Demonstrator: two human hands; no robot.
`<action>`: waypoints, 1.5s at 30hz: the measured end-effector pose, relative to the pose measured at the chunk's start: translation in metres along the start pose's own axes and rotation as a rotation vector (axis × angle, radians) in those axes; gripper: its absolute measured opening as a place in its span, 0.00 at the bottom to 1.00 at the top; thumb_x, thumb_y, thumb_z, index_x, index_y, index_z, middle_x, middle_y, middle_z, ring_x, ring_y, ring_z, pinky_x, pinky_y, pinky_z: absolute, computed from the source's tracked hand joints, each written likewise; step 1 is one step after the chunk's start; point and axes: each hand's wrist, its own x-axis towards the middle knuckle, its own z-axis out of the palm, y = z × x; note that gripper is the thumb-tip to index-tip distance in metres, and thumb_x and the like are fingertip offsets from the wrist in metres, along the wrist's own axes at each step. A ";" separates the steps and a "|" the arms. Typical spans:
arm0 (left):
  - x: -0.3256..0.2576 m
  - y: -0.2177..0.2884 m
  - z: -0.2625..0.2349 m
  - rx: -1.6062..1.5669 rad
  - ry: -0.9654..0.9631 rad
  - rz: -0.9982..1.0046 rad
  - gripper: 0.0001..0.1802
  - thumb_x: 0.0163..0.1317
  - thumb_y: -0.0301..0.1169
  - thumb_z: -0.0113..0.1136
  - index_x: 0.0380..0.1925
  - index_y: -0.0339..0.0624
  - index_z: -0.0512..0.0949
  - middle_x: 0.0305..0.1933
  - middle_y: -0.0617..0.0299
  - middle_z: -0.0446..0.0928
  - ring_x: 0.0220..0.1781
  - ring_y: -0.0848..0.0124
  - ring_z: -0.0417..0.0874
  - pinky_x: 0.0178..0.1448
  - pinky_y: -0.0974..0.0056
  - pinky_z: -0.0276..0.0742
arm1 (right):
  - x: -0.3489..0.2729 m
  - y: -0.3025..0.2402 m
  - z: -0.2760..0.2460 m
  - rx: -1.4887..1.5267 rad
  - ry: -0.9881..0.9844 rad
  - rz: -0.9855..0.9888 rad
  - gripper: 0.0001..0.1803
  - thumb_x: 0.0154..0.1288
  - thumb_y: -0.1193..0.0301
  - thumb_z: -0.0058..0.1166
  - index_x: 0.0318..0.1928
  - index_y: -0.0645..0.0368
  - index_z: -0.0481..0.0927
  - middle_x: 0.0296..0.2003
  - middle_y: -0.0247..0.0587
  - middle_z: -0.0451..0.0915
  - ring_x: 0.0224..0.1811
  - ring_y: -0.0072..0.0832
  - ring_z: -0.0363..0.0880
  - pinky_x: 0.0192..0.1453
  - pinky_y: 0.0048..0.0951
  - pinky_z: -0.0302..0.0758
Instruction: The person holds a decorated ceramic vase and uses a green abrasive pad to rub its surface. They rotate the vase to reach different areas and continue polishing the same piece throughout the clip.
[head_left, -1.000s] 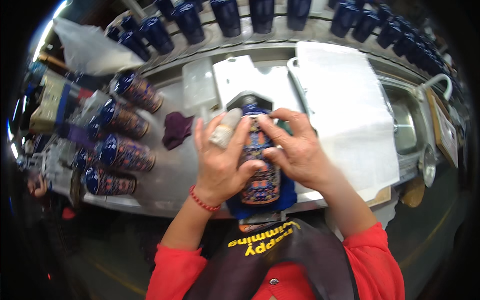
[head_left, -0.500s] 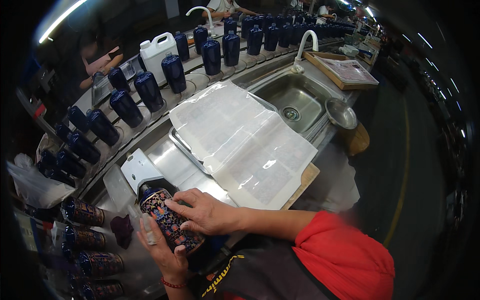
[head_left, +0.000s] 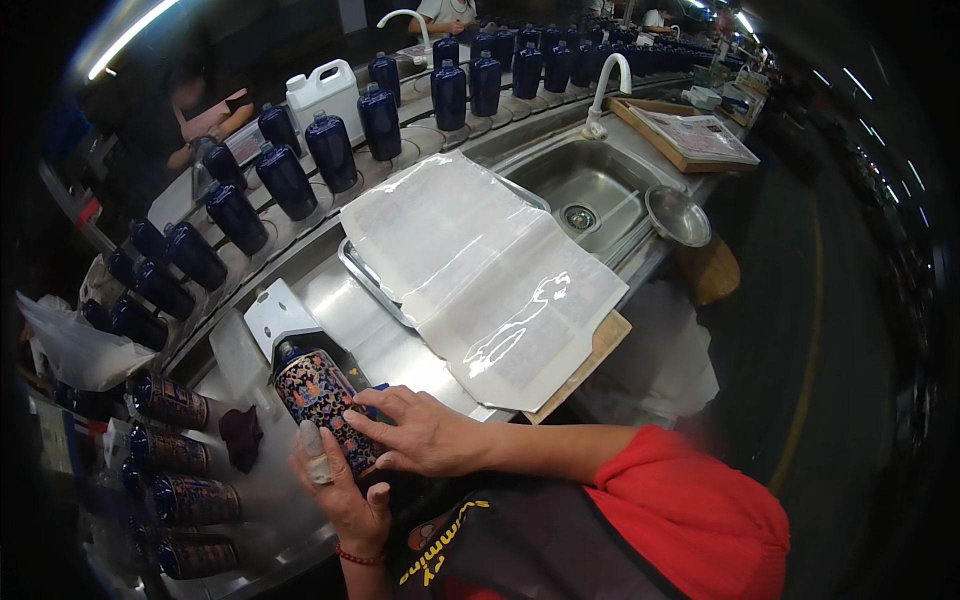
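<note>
A dark blue bottle with a colourful floral wrap [head_left: 312,388] lies tilted, its neck end in a white and black holder [head_left: 283,325]. My right hand [head_left: 420,432] rests over its near right side, fingers stretched onto the pattern. Beside the bottle's lower left edge is my left hand [head_left: 348,500], thumb and fingers apart. One of its fingers wears a grey-white cover and a wrap. Whether its fingertips touch the bottle is hard to tell. A small blue edge shows by my right fingertips; its kind is unclear.
Several patterned bottles [head_left: 195,500] and a dark cloth [head_left: 240,440] lie at the left. Clear sheets [head_left: 490,280] cover a tray [head_left: 365,285] and board. Plain blue bottles [head_left: 330,152] line a conveyor beyond, near a white jug [head_left: 325,105]. A sink [head_left: 585,200] stands right.
My left hand has drawn down toward me off the bottle's side. My right fingers have slid lower, baring more of the pattern. The bottles on the conveyor have shifted along it.
</note>
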 end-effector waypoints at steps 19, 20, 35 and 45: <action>-0.019 0.014 0.029 -0.008 0.182 -0.027 0.50 0.78 0.66 0.35 0.80 0.29 0.54 0.79 0.34 0.60 0.80 0.43 0.64 0.80 0.47 0.60 | -0.035 -0.015 0.014 -0.037 0.070 0.102 0.41 0.60 0.51 0.69 0.71 0.50 0.72 0.68 0.41 0.68 0.62 0.38 0.71 0.47 0.38 0.76; -0.020 0.014 0.031 -0.021 0.186 -0.057 0.50 0.78 0.65 0.36 0.80 0.30 0.53 0.80 0.34 0.60 0.80 0.44 0.65 0.80 0.47 0.60 | -0.037 -0.016 0.014 -0.029 0.098 0.087 0.40 0.60 0.51 0.69 0.71 0.49 0.73 0.68 0.41 0.69 0.62 0.38 0.71 0.46 0.38 0.75; -0.029 0.020 0.023 0.081 0.196 -0.042 0.41 0.78 0.54 0.53 0.78 0.35 0.58 0.77 0.41 0.64 0.78 0.50 0.65 0.81 0.49 0.58 | -0.067 -0.012 -0.018 0.258 0.511 -0.151 0.21 0.67 0.72 0.57 0.60 0.61 0.78 0.54 0.48 0.81 0.51 0.43 0.81 0.54 0.39 0.81; -0.018 0.070 0.023 0.043 0.144 0.059 0.40 0.76 0.56 0.55 0.74 0.36 0.65 0.72 0.45 0.70 0.72 0.54 0.70 0.77 0.48 0.61 | -0.097 -0.009 -0.048 0.356 0.394 -0.088 0.18 0.68 0.74 0.56 0.57 0.63 0.78 0.53 0.53 0.81 0.53 0.45 0.82 0.57 0.39 0.82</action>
